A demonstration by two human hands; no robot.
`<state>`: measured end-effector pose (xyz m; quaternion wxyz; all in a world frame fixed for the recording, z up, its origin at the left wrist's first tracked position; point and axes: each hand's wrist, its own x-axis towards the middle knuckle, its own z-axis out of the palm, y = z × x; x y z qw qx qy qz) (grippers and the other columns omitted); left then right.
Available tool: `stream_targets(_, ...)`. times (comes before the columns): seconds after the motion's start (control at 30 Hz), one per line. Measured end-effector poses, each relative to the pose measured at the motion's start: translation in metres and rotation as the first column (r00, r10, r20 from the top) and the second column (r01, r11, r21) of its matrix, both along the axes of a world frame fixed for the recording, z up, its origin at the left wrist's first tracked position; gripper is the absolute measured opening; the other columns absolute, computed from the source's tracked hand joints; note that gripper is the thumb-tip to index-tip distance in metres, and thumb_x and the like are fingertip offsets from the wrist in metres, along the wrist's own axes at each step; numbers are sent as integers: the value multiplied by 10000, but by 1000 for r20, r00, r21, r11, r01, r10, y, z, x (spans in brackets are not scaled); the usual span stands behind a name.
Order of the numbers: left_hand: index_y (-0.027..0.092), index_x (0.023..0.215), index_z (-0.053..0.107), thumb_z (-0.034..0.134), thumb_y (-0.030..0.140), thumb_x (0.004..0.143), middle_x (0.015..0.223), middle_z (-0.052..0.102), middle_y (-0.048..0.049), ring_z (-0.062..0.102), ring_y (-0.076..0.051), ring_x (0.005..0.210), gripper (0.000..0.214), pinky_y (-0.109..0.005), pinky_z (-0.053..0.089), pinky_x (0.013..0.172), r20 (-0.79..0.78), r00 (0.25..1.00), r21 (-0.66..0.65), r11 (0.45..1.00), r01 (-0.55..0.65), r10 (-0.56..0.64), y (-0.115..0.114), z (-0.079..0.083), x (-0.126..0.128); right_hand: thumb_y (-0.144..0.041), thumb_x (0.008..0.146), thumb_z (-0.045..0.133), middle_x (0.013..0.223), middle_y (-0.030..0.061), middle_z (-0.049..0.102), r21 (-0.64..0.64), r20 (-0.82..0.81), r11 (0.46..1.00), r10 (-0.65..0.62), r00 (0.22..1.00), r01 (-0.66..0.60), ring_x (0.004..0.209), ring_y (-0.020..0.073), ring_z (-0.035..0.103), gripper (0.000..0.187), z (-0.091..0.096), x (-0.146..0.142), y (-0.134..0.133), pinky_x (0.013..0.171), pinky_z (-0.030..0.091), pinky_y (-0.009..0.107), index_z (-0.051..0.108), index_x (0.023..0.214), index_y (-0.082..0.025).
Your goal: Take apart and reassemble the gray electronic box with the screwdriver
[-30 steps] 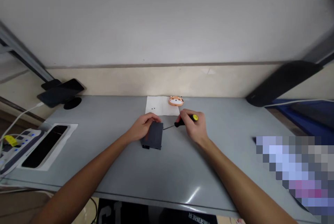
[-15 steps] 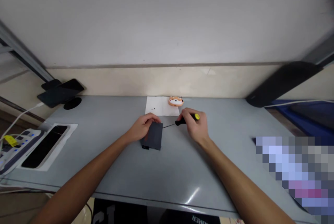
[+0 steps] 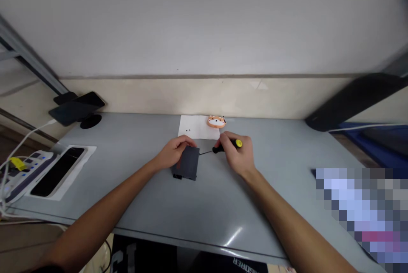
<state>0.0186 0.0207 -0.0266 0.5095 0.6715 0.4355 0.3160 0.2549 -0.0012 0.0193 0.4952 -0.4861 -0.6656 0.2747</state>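
A flat dark-grey box (image 3: 189, 164) lies at four o'clock from the left hand (image 3: 174, 152) clamping it, nine o'clock from the right hand (image 3: 238, 154) gripping a screwdriver (image 3: 218, 149).

left hand (image 3: 174, 153) hides part of dark box (image 3: 189, 163) | right hand (image 3: 238, 154) covers part of screwdriver (image 3: 218, 150) | tip contact is too small to tell | specks (image 3: 188, 130) on white paper (image 3: 198, 132) are too tiny to identify | left edge cuts power strip (image 3: 33, 175) | right edge cuts pixelated patch (image 3: 369, 215)

I count: screwdriver (image 3: 217, 150), 1; dark grey box (image 3: 188, 162), 1; tiny black pieces (image 3: 186, 130), 2; orange animal-faced object (image 3: 216, 122), 1; phones (image 3: 76, 109), 2; power strip (image 3: 32, 174), 1.
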Motion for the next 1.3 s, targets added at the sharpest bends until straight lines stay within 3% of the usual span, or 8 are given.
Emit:
stream_targets(0.23,213,1106,688,425,398,1047,970,709,-50,512,-77,466,327,-216,405,443,-1,1000,-34,999,-6,6,0,1,1,-323,970,515,625,28,691,6,21,1000,-20,1000,20,603,166,623,425,-1,1,1,588,426,300,677,602,-190)
stream_targets(0.4,209,1056,717,439,359,1039,1075,719,-77,651,-155,742,316,-270,511,637,-29,1000,103,995,2,1,2,-1,0,-310,965,519,609,17,673,23,4,999,-36,999,36,563,145,573,411,4,0,-1,562,404,290,667,602,-188)
stream_targets(0.53,229,1088,716,420,355,1042,1081,712,-65,625,-137,671,325,-289,506,633,-57,998,73,997,-5,10,3,-2,-1,-299,959,520,574,7,649,34,57,999,-15,998,13,519,124,516,409,5,0,-1,551,385,286,663,594,-182)
stream_targets(0.67,222,1053,719,434,335,1035,1030,714,-58,660,-167,806,307,-293,523,711,-48,999,118,993,0,6,3,-2,-1,-299,954,521,598,14,664,35,28,998,-43,999,42,552,135,551,404,4,3,0,564,395,286,666,596,-181)
stream_targets(0.8,222,1083,711,426,375,1040,1010,719,-56,635,-145,692,326,-274,511,627,-45,999,68,998,1,2,2,-1,-1,-312,954,522,611,21,668,7,-18,999,-47,999,47,583,148,577,407,5,4,0,579,404,290,670,599,-181)
stream_targets(1.0,228,1089,704,419,401,1047,1039,726,-53,586,-108,572,336,-251,481,531,-35,999,32,999,-10,11,2,-1,-1,-286,930,513,572,20,646,-85,-95,992,86,992,-94,585,149,571,412,12,5,-2,589,405,287,650,552,-193)
stream_targets(1.17,226,1108,684,510,411,1017,1070,704,-50,544,-78,511,270,-228,442,453,-44,999,16,1000,-3,4,-1,2,3,-309,938,502,577,22,644,-185,-151,951,221,964,-247,591,149,580,422,12,-1,-5,601,408,290,651,563,-187)
stream_targets(1.3,224,1054,704,535,320,1003,1050,701,-44,663,-158,836,201,-279,555,712,-80,995,193,980,-39,56,-4,4,6,-315,936,505,576,22,641,-234,-114,927,271,956,-291,586,149,566,416,9,-6,-8,598,392,298,648,568,-183)
